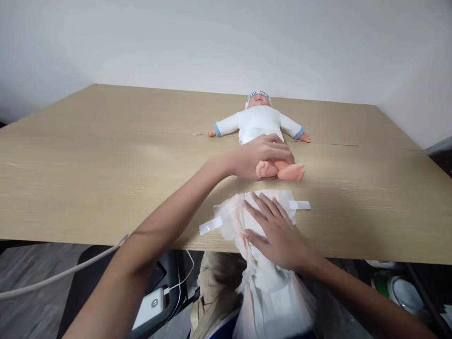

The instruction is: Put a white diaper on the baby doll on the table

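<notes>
Left hand (261, 157), grip closed round the bare legs of the peach plastic baby doll (259, 123), which lies face up in a white bodysuit mid-bench. Right hand (278, 233), grip spread flat, pressing the white disposable nappy (229, 219) at the near edge of the pale wooden bench (106, 155), just short of the doll's feet. One doll, one nappy, two white tape tabs (211, 225) splayed either side. Below the edge, one white charger (150, 306).
</notes>
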Tool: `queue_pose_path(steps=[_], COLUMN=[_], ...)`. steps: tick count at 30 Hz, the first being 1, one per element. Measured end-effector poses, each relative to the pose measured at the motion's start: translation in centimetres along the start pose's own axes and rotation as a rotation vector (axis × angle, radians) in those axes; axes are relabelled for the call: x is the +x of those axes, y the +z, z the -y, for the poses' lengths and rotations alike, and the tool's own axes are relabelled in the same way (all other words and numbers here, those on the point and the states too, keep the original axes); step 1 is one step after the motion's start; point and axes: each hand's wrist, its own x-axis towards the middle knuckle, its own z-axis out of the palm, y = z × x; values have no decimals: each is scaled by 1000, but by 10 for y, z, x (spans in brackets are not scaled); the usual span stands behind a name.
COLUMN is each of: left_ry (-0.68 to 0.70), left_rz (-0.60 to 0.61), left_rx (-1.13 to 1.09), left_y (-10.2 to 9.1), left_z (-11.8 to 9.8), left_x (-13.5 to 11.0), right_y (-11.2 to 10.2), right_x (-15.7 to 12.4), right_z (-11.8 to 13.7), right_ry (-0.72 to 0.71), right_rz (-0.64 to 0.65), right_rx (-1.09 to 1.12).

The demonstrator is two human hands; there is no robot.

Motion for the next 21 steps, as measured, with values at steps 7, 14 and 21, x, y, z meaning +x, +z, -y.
queue_pose_path(steps=[7, 14, 21], left_ry=[-41, -13, 41], left_rz=[14, -17, -36], left_rx=[-63, -89, -133], left_y=[-53, -74, -80], left_z=[0, 11, 12], left_x=[16, 14, 13], right_y=[-13, -15, -19], right_x=[62, 118, 188], right_z=[-20, -43, -75], right_ry=[34, 8, -30], right_rz=[-33, -117, -249], right_rx=[-105, -157, -99])
